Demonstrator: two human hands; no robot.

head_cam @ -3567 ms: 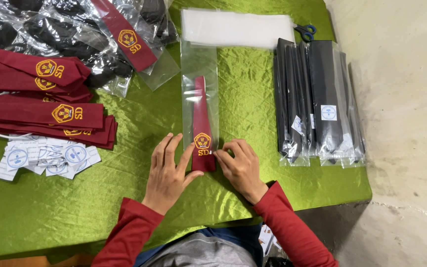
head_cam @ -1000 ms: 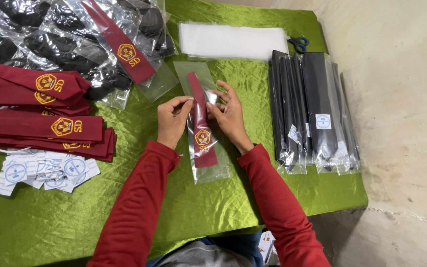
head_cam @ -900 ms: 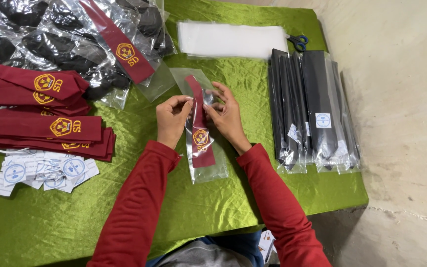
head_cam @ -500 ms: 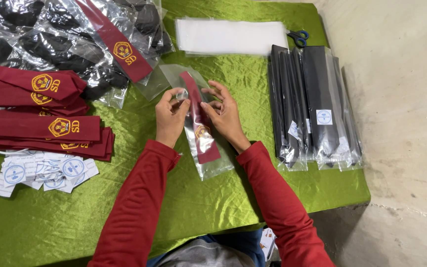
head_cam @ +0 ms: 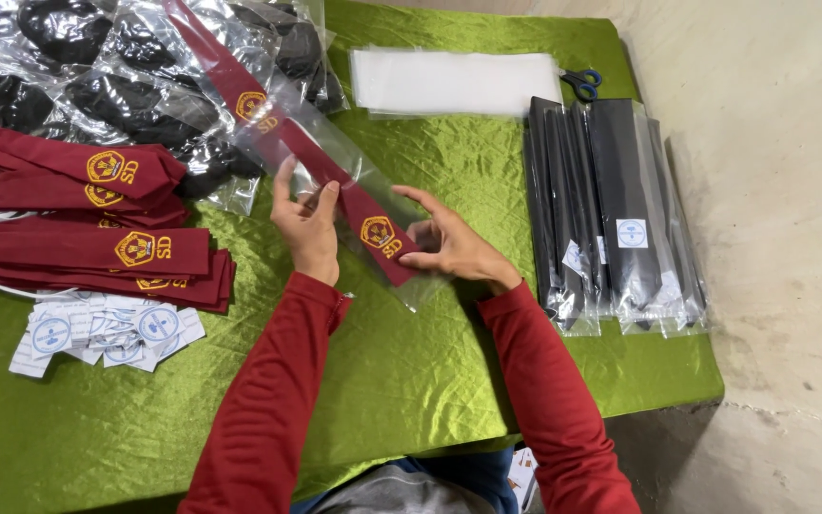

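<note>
Grasping a glossy clear sleeve (head_cam: 335,162) holding a long maroon tie (head_cam: 349,195), both hands' fingers (head_cam: 283,186) pinch its edges.

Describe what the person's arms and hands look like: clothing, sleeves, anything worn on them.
Both arms wear plain long red knit-looking sleeves, close-fitting, ending in snug cuffs at the wrists. The left hand and right hand are bare: no gloves, and no rings, watch or bracelet visible. No markings or logos show on either sleeve.

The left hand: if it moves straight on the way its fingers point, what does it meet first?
Probably the bagged dark-red tie it already touches, then the pile of bagged black items; depth is unclear.
</note>
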